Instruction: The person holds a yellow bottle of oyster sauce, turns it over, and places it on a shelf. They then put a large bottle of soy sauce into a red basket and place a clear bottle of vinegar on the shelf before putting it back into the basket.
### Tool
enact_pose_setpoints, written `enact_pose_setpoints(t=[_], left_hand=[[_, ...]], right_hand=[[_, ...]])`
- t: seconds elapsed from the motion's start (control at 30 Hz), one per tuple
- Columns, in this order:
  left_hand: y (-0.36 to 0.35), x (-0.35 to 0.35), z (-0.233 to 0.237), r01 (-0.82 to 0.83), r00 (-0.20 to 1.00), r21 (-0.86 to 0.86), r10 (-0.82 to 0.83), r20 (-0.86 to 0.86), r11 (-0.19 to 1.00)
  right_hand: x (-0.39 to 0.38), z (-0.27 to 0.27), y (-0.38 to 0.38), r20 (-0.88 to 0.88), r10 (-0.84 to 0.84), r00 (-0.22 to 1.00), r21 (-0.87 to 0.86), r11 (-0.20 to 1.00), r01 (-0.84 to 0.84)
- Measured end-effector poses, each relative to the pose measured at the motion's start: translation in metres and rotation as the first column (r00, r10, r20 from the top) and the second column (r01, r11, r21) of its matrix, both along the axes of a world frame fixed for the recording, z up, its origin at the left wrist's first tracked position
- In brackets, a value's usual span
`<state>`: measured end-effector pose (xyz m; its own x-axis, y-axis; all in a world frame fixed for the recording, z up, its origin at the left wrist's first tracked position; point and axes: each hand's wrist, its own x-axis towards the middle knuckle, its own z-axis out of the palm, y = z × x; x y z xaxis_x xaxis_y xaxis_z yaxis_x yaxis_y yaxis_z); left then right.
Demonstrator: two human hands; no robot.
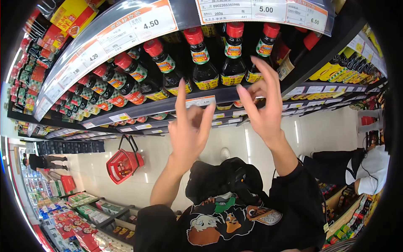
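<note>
Both of my hands are raised in front of a store shelf lined with dark sauce bottles that have red caps. My left hand (187,126) has its index finger and thumb spread, with nothing between them. Nearest to it is a sauce bottle (171,74) with a green-checked neck label and a yellow lower label. My right hand (265,103) is open too, thumb and fingers apart, its fingertips close to the rightmost sauce bottle (264,48), partly covering it. Between the hands stand two more upright bottles, one sauce bottle (205,69) and another sauce bottle (233,63).
Price strips (145,25) curve above the bottles, and the shelf edge (147,107) runs below them. A red shopping basket (124,166) rests on the tiled floor at left. One person (369,170) stands at right; another person (44,161) is far left.
</note>
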<state>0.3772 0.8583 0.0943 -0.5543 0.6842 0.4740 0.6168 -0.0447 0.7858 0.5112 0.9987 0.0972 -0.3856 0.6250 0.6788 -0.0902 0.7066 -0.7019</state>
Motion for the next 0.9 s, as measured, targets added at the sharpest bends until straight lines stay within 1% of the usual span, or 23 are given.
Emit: enact_pose_setpoints(t=[0.03,0.07,0.1,0.13,0.2,0.23,0.27,0.33,0.47,0.53,0.6,0.67,0.73,0.83,0.9], left_hand=[[0.011,-0.002,0.006,-0.042,0.999,-0.055,0.040,-0.033,0.998],[0.021,-0.005,0.011,-0.046,0.998,-0.050,0.044,-0.037,0.998],[0.029,-0.008,0.015,-0.083,0.995,-0.117,0.076,-0.058,0.990],[0.037,-0.011,0.018,-0.119,0.991,-0.185,0.107,-0.078,0.976],[0.047,-0.016,0.024,-0.121,0.992,-0.198,0.109,-0.070,0.973],[0.050,-0.016,0.028,-0.124,0.992,-0.240,0.116,-0.050,0.963],[0.053,-0.017,0.031,-0.126,0.992,-0.282,0.122,-0.031,0.951],[0.059,-0.018,0.030,-0.132,0.991,-0.286,0.130,-0.028,0.949],[0.067,-0.026,0.028,-0.155,0.987,-0.299,0.139,-0.077,0.942],[0.067,-0.028,0.030,-0.112,0.992,-0.304,0.126,0.027,0.946],[0.066,-0.031,0.029,-0.101,0.992,-0.308,0.119,0.041,0.946],[0.065,-0.032,0.031,-0.034,0.993,-0.308,0.067,0.097,0.951],[0.066,-0.031,0.029,-0.042,0.992,-0.314,0.078,0.101,0.949],[0.066,-0.027,0.031,-0.057,0.990,-0.310,0.095,0.109,0.949],[0.066,-0.026,0.032,-0.065,0.988,-0.301,0.103,0.115,0.951]], right_hand=[[-0.006,0.006,0.002,0.046,0.006,0.999,-0.069,0.998,-0.002],[-0.012,0.012,0.003,0.091,0.014,0.996,-0.138,0.990,-0.002],[-0.015,0.019,0.003,0.183,0.007,0.983,-0.173,0.985,0.025],[-0.019,0.019,0.005,0.181,0.008,0.983,-0.172,0.985,0.024],[-0.026,0.018,0.010,0.326,-0.016,0.945,-0.201,0.976,0.085],[-0.028,0.020,0.011,0.363,0.001,0.932,-0.234,0.968,0.090],[-0.031,0.019,0.014,0.363,0.000,0.932,-0.235,0.968,0.092],[-0.036,0.011,0.020,0.319,-0.100,0.942,-0.051,0.991,0.122],[-0.044,0.000,0.027,0.309,-0.149,0.939,-0.029,0.986,0.166],[-0.045,-0.001,0.028,0.312,-0.182,0.933,-0.013,0.981,0.195],[-0.046,0.000,0.027,0.333,-0.204,0.920,0.007,0.977,0.214],[-0.046,0.001,0.025,0.353,-0.227,0.908,0.029,0.972,0.232],[-0.046,0.003,0.024,0.364,-0.268,0.892,0.087,0.963,0.254],[-0.047,-0.002,0.025,0.356,-0.318,0.879,0.130,0.948,0.291],[-0.046,-0.001,0.025,0.362,-0.307,0.880,0.111,0.952,0.286]])
